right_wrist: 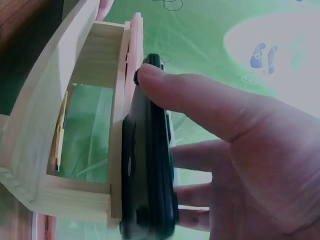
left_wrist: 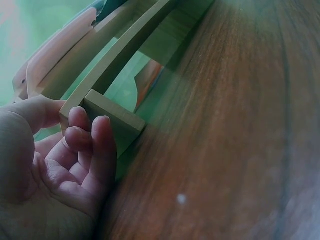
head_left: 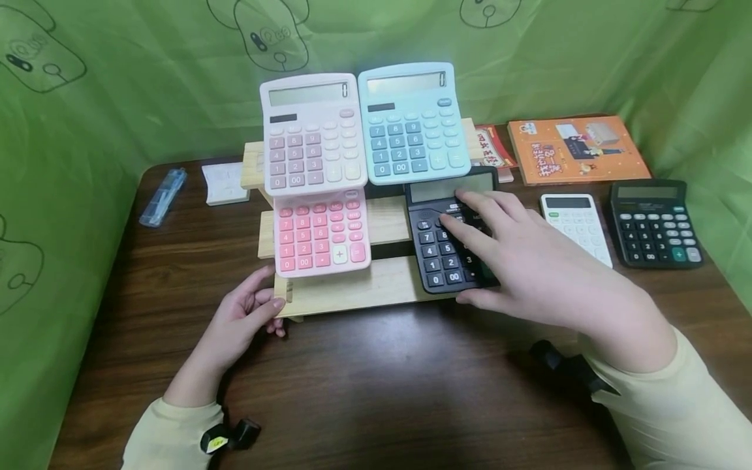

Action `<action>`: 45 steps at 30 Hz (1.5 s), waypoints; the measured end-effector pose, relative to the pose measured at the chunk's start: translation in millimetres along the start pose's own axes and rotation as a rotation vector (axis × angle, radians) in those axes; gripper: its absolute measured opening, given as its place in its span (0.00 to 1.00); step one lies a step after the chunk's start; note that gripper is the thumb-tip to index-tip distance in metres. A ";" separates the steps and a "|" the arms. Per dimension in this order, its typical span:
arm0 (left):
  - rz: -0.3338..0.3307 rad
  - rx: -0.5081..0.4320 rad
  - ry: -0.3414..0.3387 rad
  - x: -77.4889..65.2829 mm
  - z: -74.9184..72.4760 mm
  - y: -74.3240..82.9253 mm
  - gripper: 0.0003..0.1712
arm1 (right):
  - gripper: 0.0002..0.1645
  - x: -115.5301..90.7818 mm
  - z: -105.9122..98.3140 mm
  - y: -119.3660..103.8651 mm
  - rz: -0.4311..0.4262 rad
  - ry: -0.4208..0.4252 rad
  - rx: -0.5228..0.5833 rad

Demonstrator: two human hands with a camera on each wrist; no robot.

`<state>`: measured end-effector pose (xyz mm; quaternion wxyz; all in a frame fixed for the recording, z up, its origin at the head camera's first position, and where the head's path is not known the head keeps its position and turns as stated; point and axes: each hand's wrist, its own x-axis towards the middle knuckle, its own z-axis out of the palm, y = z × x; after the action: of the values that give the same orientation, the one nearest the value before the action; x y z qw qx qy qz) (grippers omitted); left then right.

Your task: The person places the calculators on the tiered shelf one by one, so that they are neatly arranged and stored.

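A wooden stepped rack (head_left: 352,290) stands on the table. My left hand (head_left: 247,307) grips its front left corner, thumb on the front board and fingers curled at its end; the left wrist view shows this hand (left_wrist: 70,150) too. My right hand (head_left: 523,254) holds a black calculator (head_left: 431,251) on the rack's right side. Its fingers lie over the screen and keys, and its thumb (right_wrist: 152,80) presses the near edge. The hand hides the calculator's right part. Left of it leans a pink calculator (head_left: 320,235). Higher up sit a pale lilac calculator (head_left: 311,134) and a light blue one (head_left: 414,124).
On the table to the right lie a white calculator (head_left: 576,225) and another black calculator (head_left: 655,222). Behind them are an orange book (head_left: 578,150) and a red booklet (head_left: 493,147). At the left are a blue plastic item (head_left: 163,198) and white paper (head_left: 225,184). Green cloth (head_left: 176,78) surrounds the table.
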<state>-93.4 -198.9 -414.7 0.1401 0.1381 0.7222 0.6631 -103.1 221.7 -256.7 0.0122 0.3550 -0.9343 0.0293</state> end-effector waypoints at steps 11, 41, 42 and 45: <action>0.011 0.005 -0.008 1.0 0.2 0.7 0.31 | 0.55 8.1 8.8 -3.5 -0.069 0.046 0.060; 0.008 -0.001 -0.002 -0.7 0.1 -0.6 0.31 | 0.51 21.8 25.9 -15.3 -0.085 0.129 0.088; 0.009 0.002 -0.003 -0.3 0.1 -0.6 0.31 | 0.51 21.8 26.1 -15.5 -0.082 0.132 0.082; 0.012 0.011 -0.007 0.7 -0.1 -0.7 0.31 | 0.52 21.7 26.8 -16.0 -0.083 0.133 0.058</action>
<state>-94.1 -198.8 -415.4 0.1380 0.1454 0.7244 0.6595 -108.7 193.7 -281.7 0.0652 0.3910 -0.9146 0.0794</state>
